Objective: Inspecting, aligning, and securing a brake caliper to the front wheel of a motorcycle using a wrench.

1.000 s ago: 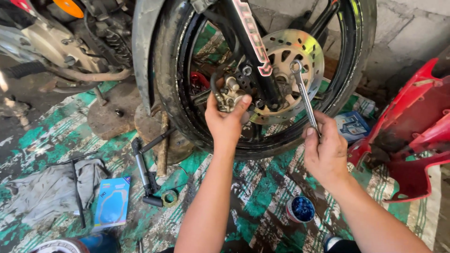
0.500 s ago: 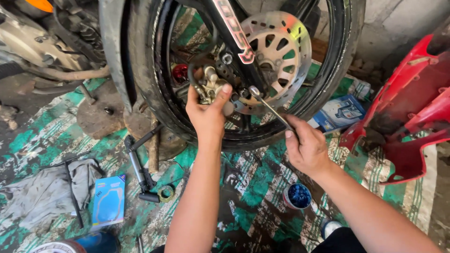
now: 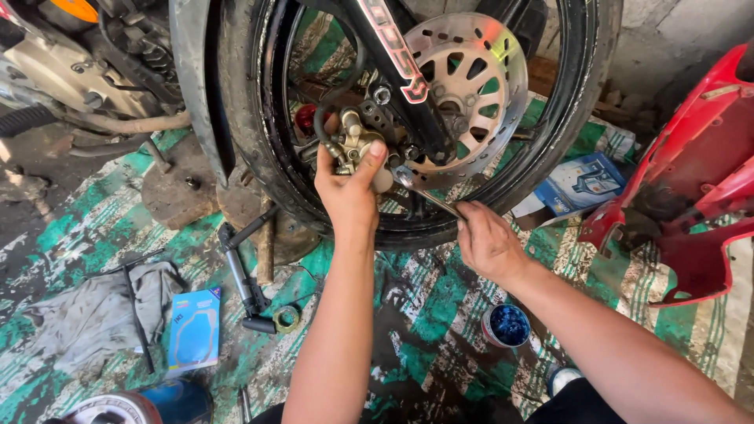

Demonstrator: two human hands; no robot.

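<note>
Left hand (image 3: 349, 188) gripping brake caliper (image 3: 351, 145) at wheel (image 3: 408, 118) centre; right hand (image 3: 487, 243) at four o'clock, holding wrench (image 3: 424, 192) against the disc (image 3: 471, 86).

Green-and-white patterned mat (image 3: 424, 298) covers the floor. Below the right hand (image 3: 487, 245): small tin of blue grease (image 3: 506, 325). Left of the left hand (image 3: 349, 192): socket wrench (image 3: 243, 283), blue packet (image 3: 195, 328), grey rag (image 3: 86, 314).
</note>
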